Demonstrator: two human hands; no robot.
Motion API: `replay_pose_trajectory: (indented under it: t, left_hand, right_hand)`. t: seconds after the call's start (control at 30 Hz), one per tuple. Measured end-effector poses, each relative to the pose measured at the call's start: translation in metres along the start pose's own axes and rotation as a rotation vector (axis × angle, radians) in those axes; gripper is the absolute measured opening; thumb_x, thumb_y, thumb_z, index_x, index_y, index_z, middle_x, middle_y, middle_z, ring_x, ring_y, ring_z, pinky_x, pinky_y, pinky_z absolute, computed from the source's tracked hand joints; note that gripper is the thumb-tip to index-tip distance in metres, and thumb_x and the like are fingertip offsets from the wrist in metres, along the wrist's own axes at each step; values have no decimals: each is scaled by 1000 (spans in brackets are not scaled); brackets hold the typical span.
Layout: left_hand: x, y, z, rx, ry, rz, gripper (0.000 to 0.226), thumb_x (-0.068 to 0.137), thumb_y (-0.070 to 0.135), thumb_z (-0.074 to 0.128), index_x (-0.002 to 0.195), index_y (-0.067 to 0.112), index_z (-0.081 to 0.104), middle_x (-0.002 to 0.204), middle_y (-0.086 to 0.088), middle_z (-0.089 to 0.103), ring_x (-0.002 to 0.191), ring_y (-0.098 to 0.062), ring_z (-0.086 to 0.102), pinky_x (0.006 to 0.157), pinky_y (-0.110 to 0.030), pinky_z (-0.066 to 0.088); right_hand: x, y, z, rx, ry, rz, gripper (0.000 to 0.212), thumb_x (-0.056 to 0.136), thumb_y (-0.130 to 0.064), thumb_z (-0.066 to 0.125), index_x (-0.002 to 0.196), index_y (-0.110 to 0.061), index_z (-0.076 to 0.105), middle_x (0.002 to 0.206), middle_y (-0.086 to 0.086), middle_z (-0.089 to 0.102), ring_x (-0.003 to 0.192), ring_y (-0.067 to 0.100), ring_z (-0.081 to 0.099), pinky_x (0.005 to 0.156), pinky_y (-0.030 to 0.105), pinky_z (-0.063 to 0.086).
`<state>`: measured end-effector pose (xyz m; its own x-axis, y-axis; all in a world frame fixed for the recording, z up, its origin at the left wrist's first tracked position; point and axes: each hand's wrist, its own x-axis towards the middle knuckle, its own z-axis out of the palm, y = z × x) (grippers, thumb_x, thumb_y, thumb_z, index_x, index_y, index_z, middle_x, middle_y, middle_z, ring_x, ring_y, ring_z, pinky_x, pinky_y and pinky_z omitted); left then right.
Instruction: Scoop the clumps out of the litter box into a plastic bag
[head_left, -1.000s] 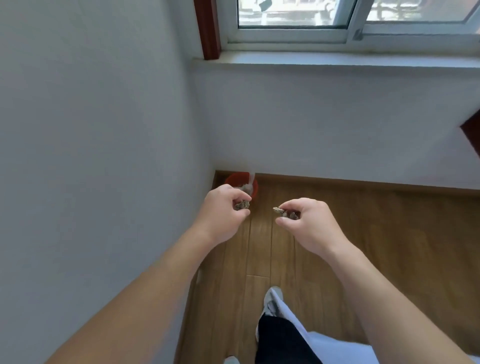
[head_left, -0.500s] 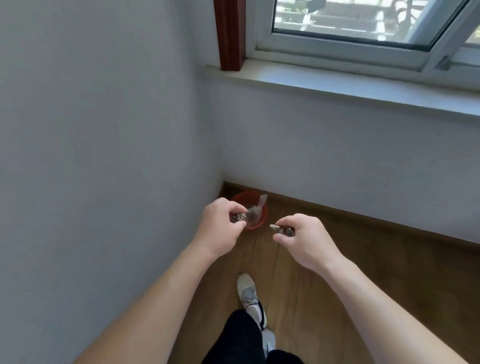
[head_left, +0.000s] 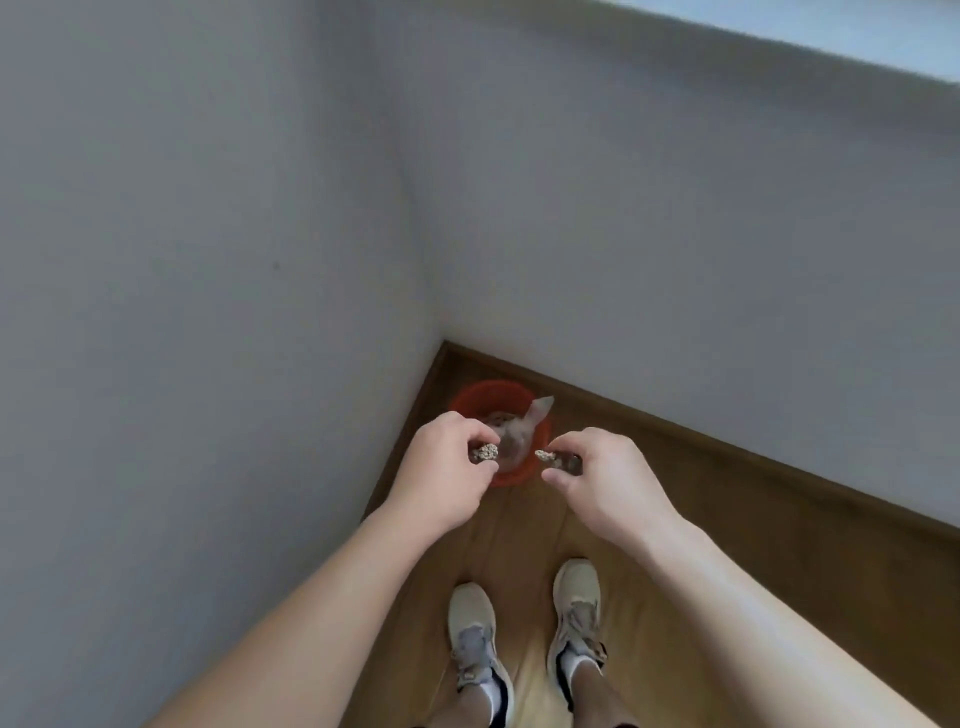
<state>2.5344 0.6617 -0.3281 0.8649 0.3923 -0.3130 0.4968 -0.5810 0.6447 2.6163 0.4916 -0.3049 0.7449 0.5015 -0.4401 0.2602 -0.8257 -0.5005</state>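
Observation:
My left hand (head_left: 447, 473) pinches a small grey-brown litter clump (head_left: 485, 453) between thumb and fingers. My right hand (head_left: 602, 478) pinches a second clump (head_left: 546, 457) the same way. Both hands hover above a small red bucket (head_left: 470, 397) that stands on the floor in the corner. A clear plastic bag (head_left: 524, 426) lines the bucket, with one corner sticking up at its far right rim. The litter box is out of view.
White walls (head_left: 208, 260) meet in the corner just behind the bucket. The wooden floor (head_left: 753, 545) stretches to the right. My two feet in pale sneakers (head_left: 472, 629) stand directly below my hands.
The view has tilted down, so the window has left the frame and both feet show. My hands, still holding the clumps, now sit over the red bucket.

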Motion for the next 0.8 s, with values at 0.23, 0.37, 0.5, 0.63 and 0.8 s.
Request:
replay_pose_trajectory:
  t: [0.23, 0.37, 0.5, 0.63, 0.8]
  left_hand:
    - [109, -80, 108, 18, -21, -68, 20, 83, 14, 70, 100, 24, 73, 99, 8, 57, 95, -14, 58, 86, -28, 49]
    - [152, -121, 166, 49, -41, -85, 23, 80, 16, 71, 102, 22, 73, 101, 4, 60, 96, -18, 59, 87, -37, 51]
    - [181, -155, 218, 65, -68, -109, 32, 79, 18, 71, 111, 22, 69, 114, 0, 63, 106, -19, 60, 93, -38, 50]
    - [200, -176, 255, 24, -77, -106, 49, 76, 27, 78, 122, 21, 62, 115, 2, 63, 103, -16, 61, 91, -34, 52]
    - [194, -189, 270, -78, -61, -128, 60, 79, 21, 78, 134, 18, 54, 128, -3, 57, 115, -18, 57, 99, -31, 47]
  right_hand:
    - [128, 80, 103, 10, -96, -65, 28, 89, -25, 65, 115, -29, 72, 110, -4, 68, 102, 16, 62, 79, 21, 40]
    - [184, 123, 159, 31, -125, -74, 25, 87, -23, 61, 108, -27, 74, 102, -5, 72, 92, 16, 65, 74, 26, 50]
    - [226, 156, 198, 21, -145, -59, 15, 87, -16, 58, 89, -21, 71, 78, -5, 64, 76, 17, 65, 53, 16, 34]
    - [256, 173, 222, 60, -141, -49, 24, 90, -16, 57, 111, -16, 70, 98, 2, 72, 92, 22, 66, 69, 24, 45]
    - [261, 177, 229, 125, -131, -153, 22, 90, -8, 56, 106, -13, 70, 98, 0, 70, 91, 16, 63, 72, 20, 37]
